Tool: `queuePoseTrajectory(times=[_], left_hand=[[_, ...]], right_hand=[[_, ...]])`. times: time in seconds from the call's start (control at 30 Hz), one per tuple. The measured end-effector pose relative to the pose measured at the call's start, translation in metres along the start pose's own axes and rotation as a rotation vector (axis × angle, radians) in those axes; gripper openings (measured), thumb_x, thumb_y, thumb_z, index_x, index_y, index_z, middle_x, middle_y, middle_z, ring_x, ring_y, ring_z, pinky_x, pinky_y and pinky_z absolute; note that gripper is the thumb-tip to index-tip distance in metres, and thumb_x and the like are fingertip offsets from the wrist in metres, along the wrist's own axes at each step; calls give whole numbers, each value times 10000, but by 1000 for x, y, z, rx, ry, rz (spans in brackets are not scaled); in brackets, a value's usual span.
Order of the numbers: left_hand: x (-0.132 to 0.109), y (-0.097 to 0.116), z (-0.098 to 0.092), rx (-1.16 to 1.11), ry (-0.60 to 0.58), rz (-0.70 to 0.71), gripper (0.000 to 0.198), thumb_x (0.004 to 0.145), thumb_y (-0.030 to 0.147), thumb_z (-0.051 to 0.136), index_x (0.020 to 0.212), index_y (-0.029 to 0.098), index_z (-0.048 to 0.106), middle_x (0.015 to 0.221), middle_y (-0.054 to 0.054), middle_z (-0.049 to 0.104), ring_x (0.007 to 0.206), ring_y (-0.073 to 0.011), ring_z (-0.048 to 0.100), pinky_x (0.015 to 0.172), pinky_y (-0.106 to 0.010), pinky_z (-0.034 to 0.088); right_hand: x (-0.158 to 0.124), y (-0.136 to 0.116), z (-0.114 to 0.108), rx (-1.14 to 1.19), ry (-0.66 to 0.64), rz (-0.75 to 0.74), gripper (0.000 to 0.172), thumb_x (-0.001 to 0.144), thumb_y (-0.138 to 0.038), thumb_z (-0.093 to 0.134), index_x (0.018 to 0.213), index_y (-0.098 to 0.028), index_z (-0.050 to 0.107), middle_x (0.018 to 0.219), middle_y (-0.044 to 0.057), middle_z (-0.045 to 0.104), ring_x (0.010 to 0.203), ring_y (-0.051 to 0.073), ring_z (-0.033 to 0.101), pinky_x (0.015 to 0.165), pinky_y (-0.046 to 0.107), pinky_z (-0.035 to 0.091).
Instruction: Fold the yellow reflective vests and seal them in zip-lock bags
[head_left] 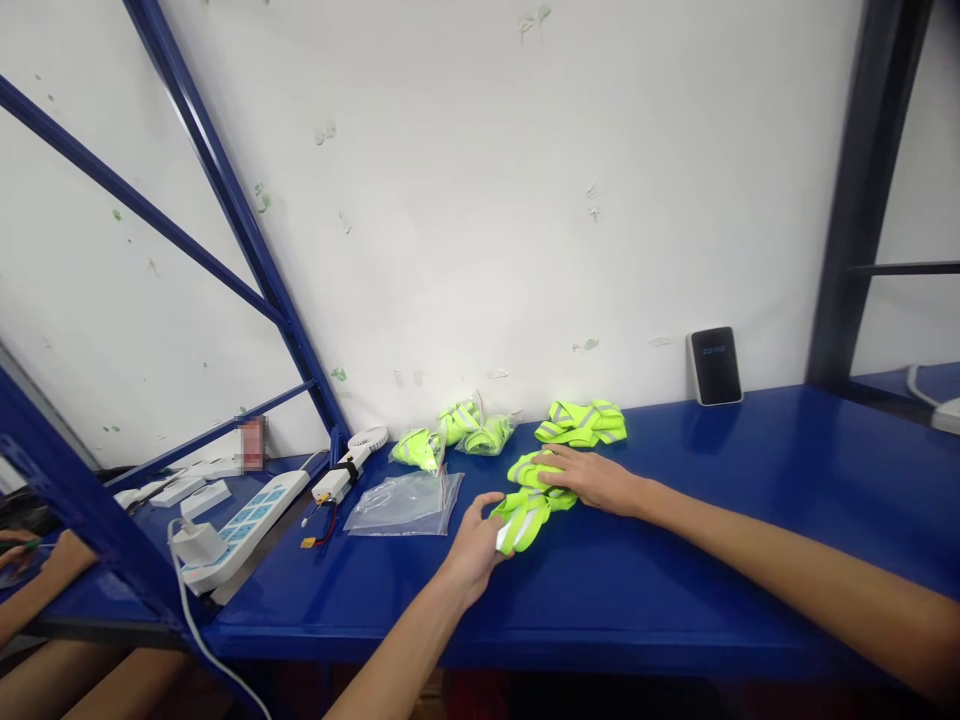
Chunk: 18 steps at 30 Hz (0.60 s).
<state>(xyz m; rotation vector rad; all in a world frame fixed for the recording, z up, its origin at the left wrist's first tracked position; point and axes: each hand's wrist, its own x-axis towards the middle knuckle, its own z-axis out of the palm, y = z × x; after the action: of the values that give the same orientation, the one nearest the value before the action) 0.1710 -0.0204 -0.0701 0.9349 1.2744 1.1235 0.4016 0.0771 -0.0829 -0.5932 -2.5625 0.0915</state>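
Note:
A neon yellow-green reflective strap (523, 520) with silver bands lies loosely bundled on the blue table in front of me. My left hand (474, 548) grips the bundle's near left end between thumb and fingers. From the right, my right hand (592, 477) reaches over the bundle's far side, its fingers curled onto the strap. Just behind it rests another loose neon strap pile (581, 423). Clear plastic bags holding folded neon straps, one at the left (417, 449) and one nearer the middle (486, 435), sit near the wall. Flat clear zip bags (405, 503) lie to the left of my hands.
A white handheld fan (367, 440) joins a white device with a yellow-plugged cable at the table's left. Beyond the blue frame post (217, 180) are a power strip (251, 525) and another person's hand (71, 560). A dark-screened clock (715, 366) leans by the wall.

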Motion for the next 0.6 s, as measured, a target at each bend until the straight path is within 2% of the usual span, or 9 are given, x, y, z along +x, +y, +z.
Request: queuePoseTrajectory(times=[0.07, 0.1, 0.2, 0.3, 0.37, 0.43, 0.47, 0.53, 0.6], left_hand=[[-6, 0, 5, -212, 38, -64, 573, 754, 190, 618, 1290, 217, 419, 827, -42, 664, 581, -112, 584, 485, -189, 402], [-9, 1, 7, -286, 38, -51, 590, 768, 219, 627, 1311, 224, 396, 875, -53, 663, 609, -112, 594, 499, -189, 406], [-12, 4, 9, -297, -84, 159, 664, 753, 285, 700, 1339, 226, 393, 996, -79, 633, 757, -132, 617, 604, -212, 460], [-12, 10, 3, 35, -274, 482, 880, 720, 261, 750, 1444, 276, 250, 1044, -62, 589, 917, -168, 593, 818, -305, 489], [-10, 13, -1, 378, -339, 682, 864, 759, 265, 715, 1466, 290, 219, 1111, -71, 551, 1025, -197, 551, 944, -383, 443], [-7, 17, -2, 699, -349, 826, 703, 832, 300, 633, 1446, 274, 294, 1190, -94, 507, 1104, -222, 497, 1010, -426, 391], [-5, 19, -1, 831, -342, 877, 627, 862, 326, 591, 1431, 269, 332, 1213, -100, 491, 1123, -232, 476, 1023, -440, 375], [2, 21, 1, 1032, -304, 950, 528, 907, 386, 510, 1407, 276, 380, 1207, -99, 488, 1122, -248, 453, 1018, -464, 368], [12, 23, 5, 1172, -218, 1005, 503, 915, 450, 472, 1391, 295, 419, 1186, -97, 486, 1117, -267, 439, 1005, -491, 362]], right_hand=[[4, -9, -1, 6, -63, -22, 683, 684, 82, 404, 1222, -295, 590, 1389, 40, 527, 1361, 258, 368, 1061, 483, 386], [5, -16, -2, 14, -73, -26, 677, 686, 79, 406, 1222, -291, 592, 1382, 44, 532, 1356, 255, 374, 1075, 482, 369], [6, -42, -7, 86, -52, -32, 686, 678, 61, 422, 1277, -246, 552, 1399, 78, 505, 1349, 244, 376, 1121, 471, 301], [4, -66, -13, 250, -61, -60, 667, 717, 1, 450, 1338, -238, 495, 1377, 74, 517, 1332, 224, 388, 1166, 452, 193], [2, -74, -14, 381, -54, -3, 500, 811, -98, 462, 1282, -243, 547, 1337, 59, 547, 1339, 233, 364, 1162, 448, 177], [1, -74, -12, 520, 2, 113, 310, 905, -237, 432, 1143, -223, 629, 1242, 59, 600, 1293, 252, 401, 1122, 435, 248], [2, -72, -10, 589, 41, 171, 297, 933, -304, 406, 1062, -207, 655, 1179, 61, 623, 1232, 258, 453, 1078, 418, 308], [3, -65, -4, 700, 97, 257, 377, 947, -412, 383, 908, -176, 675, 1023, 57, 653, 1029, 246, 555, 935, 368, 418], [5, -58, 1, 739, 121, 312, 418, 915, -474, 436, 766, -157, 665, 850, 35, 640, 822, 208, 565, 788, 322, 446]])
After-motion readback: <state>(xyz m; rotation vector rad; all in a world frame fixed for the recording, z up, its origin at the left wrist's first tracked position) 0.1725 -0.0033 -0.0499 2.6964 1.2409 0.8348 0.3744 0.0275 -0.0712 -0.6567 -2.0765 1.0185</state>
